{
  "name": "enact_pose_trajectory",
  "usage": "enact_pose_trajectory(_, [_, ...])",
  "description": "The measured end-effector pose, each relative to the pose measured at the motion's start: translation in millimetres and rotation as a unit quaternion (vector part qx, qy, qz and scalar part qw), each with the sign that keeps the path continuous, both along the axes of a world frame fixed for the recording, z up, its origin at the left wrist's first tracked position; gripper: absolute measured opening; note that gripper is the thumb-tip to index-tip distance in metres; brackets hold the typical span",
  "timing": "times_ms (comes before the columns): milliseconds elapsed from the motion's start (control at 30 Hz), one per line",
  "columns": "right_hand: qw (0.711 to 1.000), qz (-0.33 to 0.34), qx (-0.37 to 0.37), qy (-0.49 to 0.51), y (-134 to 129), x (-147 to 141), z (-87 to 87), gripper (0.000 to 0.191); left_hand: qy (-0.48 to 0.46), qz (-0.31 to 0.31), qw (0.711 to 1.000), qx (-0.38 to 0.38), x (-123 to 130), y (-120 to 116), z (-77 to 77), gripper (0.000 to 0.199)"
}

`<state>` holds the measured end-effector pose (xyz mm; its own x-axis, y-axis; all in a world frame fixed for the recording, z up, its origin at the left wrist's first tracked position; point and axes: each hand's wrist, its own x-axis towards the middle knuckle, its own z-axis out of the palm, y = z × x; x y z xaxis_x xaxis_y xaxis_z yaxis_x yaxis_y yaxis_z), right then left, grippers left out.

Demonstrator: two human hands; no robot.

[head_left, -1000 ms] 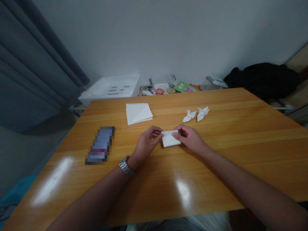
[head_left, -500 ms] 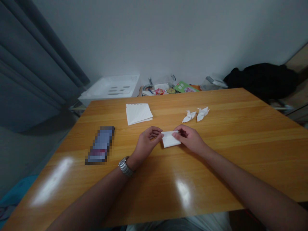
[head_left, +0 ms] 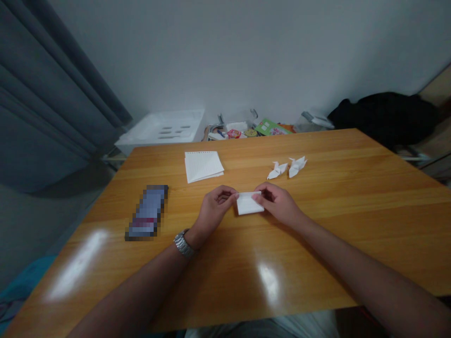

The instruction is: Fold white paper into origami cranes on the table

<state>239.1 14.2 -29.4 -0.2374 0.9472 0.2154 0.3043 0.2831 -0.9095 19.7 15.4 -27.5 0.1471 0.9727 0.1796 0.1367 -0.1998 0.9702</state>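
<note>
A small folded white sheet of paper (head_left: 249, 204) is held between both hands over the wooden table. My left hand (head_left: 217, 206), with a metal watch (head_left: 183, 243) at the wrist, pinches its upper left corner between thumb and fingers. At the upper right corner my right hand (head_left: 280, 203) grips it, thumb on the front face and fingers behind. Beyond the hands stand two folded white paper cranes, a left one (head_left: 277, 170) and a right one (head_left: 297, 166). Further left lies a stack of lined notebook paper (head_left: 203, 166) with a perforated edge.
A phone (head_left: 147, 212) with a blurred-out screen lies on the table (head_left: 317, 263) at the left. Behind the far edge are a white plastic tray (head_left: 141, 134), a green booklet (head_left: 269, 127) among small items, and a black cloth heap (head_left: 384, 117). A grey curtain (head_left: 52, 84) hangs at left.
The folded paper has tilted very slightly, its lower left corner shifting a little to the left and up. Both hands keep nearly the same place and grip.
</note>
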Motion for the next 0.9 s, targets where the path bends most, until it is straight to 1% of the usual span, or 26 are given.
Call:
enact_pose_trajectory(200, [1.000,-0.006,-0.007,-0.005,-0.1,0.5,-0.7,0.023,0.001,-0.002,1.000,-0.005,0.3,-0.8,0.0,0.022])
enact_pose_trajectory(633, [1.000,-0.007,-0.010,-0.001,-1.3,-0.3,1.3,0.022,0.002,0.000,1.000,-0.004,0.7,-1.8,1.4,0.021])
enact_pose_trajectory(900, [1.000,-0.002,-0.010,-0.002,0.2,0.8,-2.6,0.022,0.016,0.007,1.000,0.006,0.4,-1.2,1.1,0.021])
